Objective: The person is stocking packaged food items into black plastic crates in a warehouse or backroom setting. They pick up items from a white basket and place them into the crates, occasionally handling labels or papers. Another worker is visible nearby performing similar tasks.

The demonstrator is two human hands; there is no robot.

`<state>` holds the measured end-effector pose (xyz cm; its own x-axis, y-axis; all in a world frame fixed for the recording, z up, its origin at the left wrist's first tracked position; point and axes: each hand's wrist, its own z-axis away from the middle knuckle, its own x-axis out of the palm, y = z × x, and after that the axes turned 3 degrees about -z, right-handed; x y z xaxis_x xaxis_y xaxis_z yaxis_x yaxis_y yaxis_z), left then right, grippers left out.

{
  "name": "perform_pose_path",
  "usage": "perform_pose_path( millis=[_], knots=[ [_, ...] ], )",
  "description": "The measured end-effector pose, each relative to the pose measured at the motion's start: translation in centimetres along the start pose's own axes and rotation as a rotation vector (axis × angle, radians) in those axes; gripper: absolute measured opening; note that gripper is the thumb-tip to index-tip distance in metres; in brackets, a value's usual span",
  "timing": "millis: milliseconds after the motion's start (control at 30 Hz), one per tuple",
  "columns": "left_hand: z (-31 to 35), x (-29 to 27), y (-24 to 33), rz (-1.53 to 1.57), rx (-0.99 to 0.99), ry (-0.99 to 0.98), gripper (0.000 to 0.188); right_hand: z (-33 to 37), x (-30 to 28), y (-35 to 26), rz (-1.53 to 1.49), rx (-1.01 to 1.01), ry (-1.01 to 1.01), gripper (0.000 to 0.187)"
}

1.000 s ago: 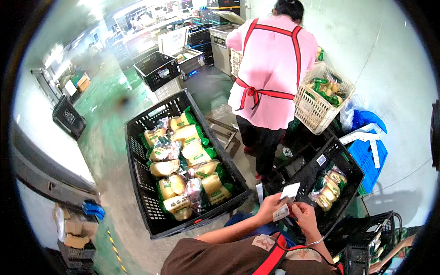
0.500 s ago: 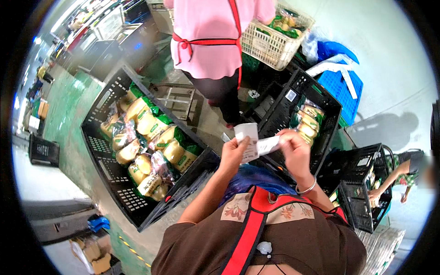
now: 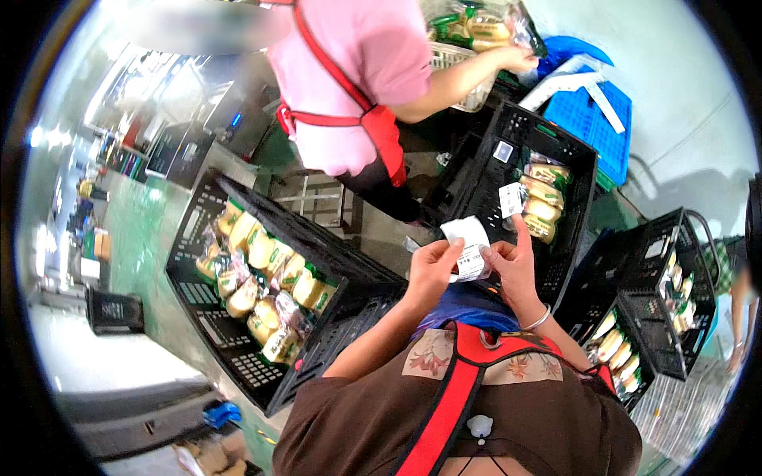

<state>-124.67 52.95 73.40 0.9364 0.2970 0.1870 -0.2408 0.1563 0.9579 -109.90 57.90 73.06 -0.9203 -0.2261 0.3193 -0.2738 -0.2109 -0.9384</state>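
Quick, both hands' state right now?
Left hand: closed, holding a white label strip.
Right hand: partly curled, thumb at the strip's edge, small white label at the index finger; grip can't be told.

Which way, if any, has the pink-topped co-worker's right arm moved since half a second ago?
Yes, to the right: then, the co-worker's right arm showed only at the left side of the white crate; now it reaches across the crate.

- my left hand and right hand: two
- one white label sheet
- one smaller label
- one bracelet
- one cream crate
- one black crate to my left
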Motion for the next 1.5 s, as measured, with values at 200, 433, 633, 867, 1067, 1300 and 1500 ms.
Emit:
perform_pose_path(
  millis=[200,433,633,867,1067,1300,1500],
  knots=[
    [0.1,-1.0,2.7,-0.912,0.893,0.269,0.042,0.1,-2.6,-0.4,0.007,-0.068,0.007,0.093],
    [-1.8,1.6,3.2,-1.258,1.228,-0.384,0.028,2.5,-3.5,-1.5,0.012,0.034,-0.162,0.098],
    [-3.1,2.7,2.1,-1.225,1.205,-0.464,0.028,2.6,-5.5,-0.6,0.008,-0.047,-0.107,0.080],
    [-4.1,3.2,-0.1,-1.029,1.124,-0.516,0.036,0.0,-16.3,-2.8,0.006,-0.418,0.518,0.014],
    [-4.3,3.9,-2.4,-0.952,1.039,-0.629,0.046,0.1,-24.6,-6.2,0.154,-0.442,0.734,0.008],
    [-4.7,4.8,-2.6,-1.023,0.799,-0.658,0.053,-2.1,-27.6,-3.5,0.419,-0.268,0.603,0.011],
    [-5.9,4.5,-3.5,-1.056,0.735,-0.641,0.040,-6.0,-28.4,-1.9,0.997,-0.236,0.362,0.014]
  ],
)
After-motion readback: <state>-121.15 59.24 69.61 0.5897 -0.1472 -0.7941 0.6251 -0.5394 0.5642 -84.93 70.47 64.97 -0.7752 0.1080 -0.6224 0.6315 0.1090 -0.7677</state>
